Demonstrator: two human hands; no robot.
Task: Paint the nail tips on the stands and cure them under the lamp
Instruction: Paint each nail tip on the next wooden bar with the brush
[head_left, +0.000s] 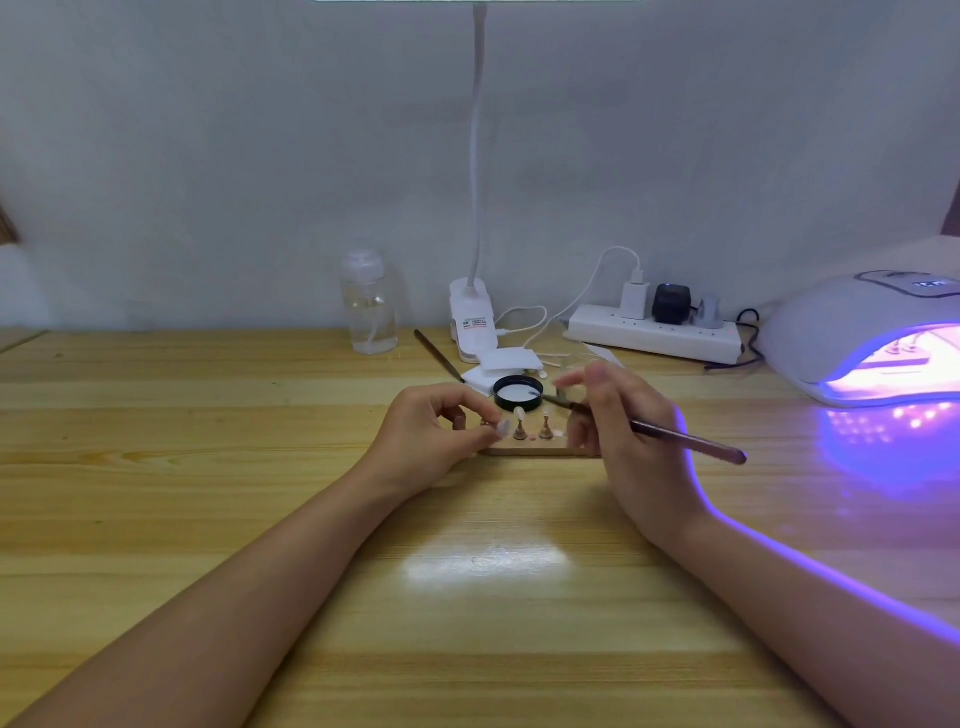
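Both hands at mid-worktop, over a small wooden base (540, 451). Left hand (431, 434) curled, pinching a pale nail tip (503, 427) by what looks like its stand, low over the base's left end. Right hand (618, 415) gripping a slim brush (685, 440), handle trailing toward the right edge, bristle end reaching toward a black-rimmed dish (518, 392) just behind the base. Two more stands (520, 430) upright on the base, one topped with a whitish tip, the other (545, 429) seemingly bare, though too small to be sure. Painting step in hand, by the look of it: brush loading or just loaded, tip held ready. Next move likely calls for a steady, light stroke along the pinched tip without flooding its edges, then a careful carry to the curing lamp (872, 343), lit violet at the right edge of the worktop. Lamp cut off by the frame; shapes inside it perhaps other stands, but not clear. Bristles blurred, paint colour unreadable. Right fingers partly hiding the base's right end. Along the back edge: a clear bottle (369, 306), a clip lamp (474, 322), a power strip (654, 332), a spare brush (439, 356).
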